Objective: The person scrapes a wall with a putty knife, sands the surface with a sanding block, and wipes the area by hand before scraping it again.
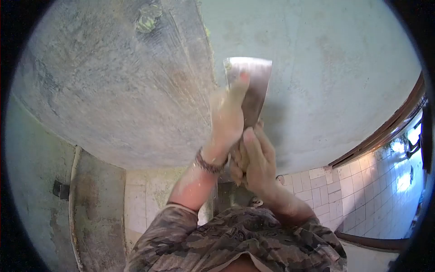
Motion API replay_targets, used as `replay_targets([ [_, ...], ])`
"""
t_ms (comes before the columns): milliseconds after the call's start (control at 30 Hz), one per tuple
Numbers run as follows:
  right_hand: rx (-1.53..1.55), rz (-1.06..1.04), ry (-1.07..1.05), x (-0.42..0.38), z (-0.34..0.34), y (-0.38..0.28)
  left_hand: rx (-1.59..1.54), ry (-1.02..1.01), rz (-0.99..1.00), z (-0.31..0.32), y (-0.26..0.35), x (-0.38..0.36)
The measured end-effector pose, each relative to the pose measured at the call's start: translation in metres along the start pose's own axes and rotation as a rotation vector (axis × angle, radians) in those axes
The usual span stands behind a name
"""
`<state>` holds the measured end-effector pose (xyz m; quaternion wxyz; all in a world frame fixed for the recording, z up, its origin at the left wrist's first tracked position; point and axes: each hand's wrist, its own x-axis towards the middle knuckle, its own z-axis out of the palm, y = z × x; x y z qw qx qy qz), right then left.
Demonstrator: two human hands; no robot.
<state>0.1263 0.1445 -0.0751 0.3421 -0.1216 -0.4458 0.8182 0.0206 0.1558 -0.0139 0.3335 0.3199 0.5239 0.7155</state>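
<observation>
The putty knife (253, 86) is pressed flat against the pale plastered ceiling (326, 81), its broad steel blade square at the top and narrowing downward to a handle hidden inside the person's hands. The ceiling is the largest thing in view; to the left of the putty knife it is darker, rough and streaked grey, to the right of it smooth and pale green, and the blade's left edge sits right at the line where the two surfaces meet. Far below and to the left of the putty knife a grey wall (36, 181) drops away, with a light pipe (72, 199) running down it. Well below and to the right of the putty knife a wall of small white tiles (362, 195) shows, bordered above by a dark brown frame (389, 131). Directly below the putty knife the person's camouflage sleeves (235, 245) fill the bottom of the view. The left hand (229, 115) lies stretched along the blade's left side, fingers extended and pushing on the steel, fingertip near the top corner, dusted with white powder. The right hand (253, 158) is closed tightly round the handle just below the blade, touching the left hand. A beaded bracelet (208, 164) circles the left wrist, below the putty knife.
</observation>
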Motion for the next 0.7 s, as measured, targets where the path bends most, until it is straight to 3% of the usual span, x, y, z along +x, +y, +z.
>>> replay_targets([
  [100, 0.005, -0.094, -0.04, 0.007, 0.004, -0.009, 0.069, -0.034, 0.132, 0.001, 0.003, 0.002],
  [133, -0.014, -0.049, -0.022, 0.0, -0.006, 0.003, 0.058, -0.003, 0.058, -0.001, -0.01, 0.001],
  [267, 0.013, 0.054, 0.085, -0.014, -0.001, 0.006, -0.022, 0.095, 0.106, 0.002, -0.038, -0.003],
  [367, -0.006, -0.017, 0.032, 0.003, 0.019, -0.028, -0.001, -0.014, 0.07, 0.005, 0.014, 0.005],
  [433, -0.004, -0.016, 0.03, 0.001, 0.021, -0.031, -0.016, 0.046, -0.021, 0.01, 0.023, 0.008],
  [500, -0.001, -0.04, 0.015, 0.001, 0.019, -0.028, 0.173, -0.004, 0.387, -0.005, -0.016, 0.024],
  [533, -0.016, -0.017, 0.055, -0.007, 0.013, -0.014, 0.171, -0.011, 0.402, -0.004, -0.026, 0.02],
  [633, -0.03, -0.015, 0.077, -0.003, 0.012, -0.014, 0.065, 0.112, 0.245, 0.001, -0.027, 0.012],
  [700, -0.022, 0.01, 0.077, -0.007, 0.016, -0.019, 0.03, -0.068, -0.118, -0.005, 0.024, 0.011],
])
